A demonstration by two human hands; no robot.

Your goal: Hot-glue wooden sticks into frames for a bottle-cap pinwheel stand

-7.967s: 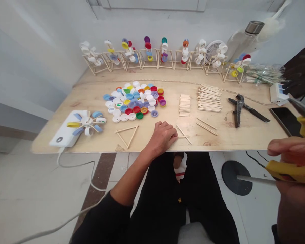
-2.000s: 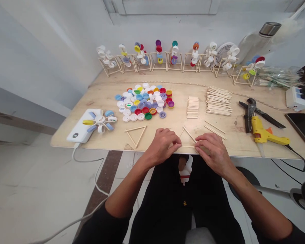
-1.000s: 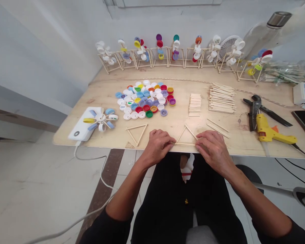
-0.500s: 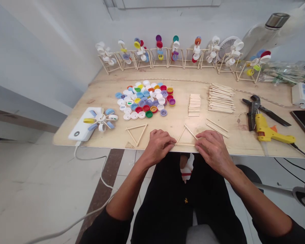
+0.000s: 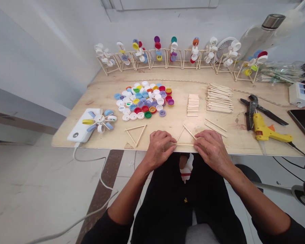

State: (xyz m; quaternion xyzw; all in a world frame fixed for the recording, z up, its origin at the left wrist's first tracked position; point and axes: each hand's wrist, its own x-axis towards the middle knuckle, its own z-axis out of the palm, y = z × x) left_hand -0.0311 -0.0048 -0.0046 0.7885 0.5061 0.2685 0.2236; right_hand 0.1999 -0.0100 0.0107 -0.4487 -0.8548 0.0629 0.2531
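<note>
A triangle of thin wooden sticks [image 5: 185,144] lies flat at the table's front edge, its tip pointing away from me. My left hand [image 5: 160,146] pinches the triangle's left corner, fingers closed. At its right corner, my right hand [image 5: 210,146] grips the sticks between thumb and fingers. Both corners are hidden under the fingertips. Another stick triangle [image 5: 141,135] lies to the left of my left hand. Two loose sticks [image 5: 216,129] rest just beyond my right hand. Short sticks [image 5: 193,105] and longer sticks [image 5: 220,98] form two piles farther back.
Colourful bottle caps [image 5: 144,101] are heaped left of centre. A cap wheel [image 5: 100,119] sits on a white power bank [image 5: 77,130]. Stick frames with caps [image 5: 159,59] line the wall. At right are pliers [image 5: 252,108], a yellow glue gun [image 5: 263,130] and a phone [image 5: 303,123].
The view has shifted slightly, moving the table items a little left in the picture. Both hands stay at the triangle's lower corners, with only small finger movement at the left one.
</note>
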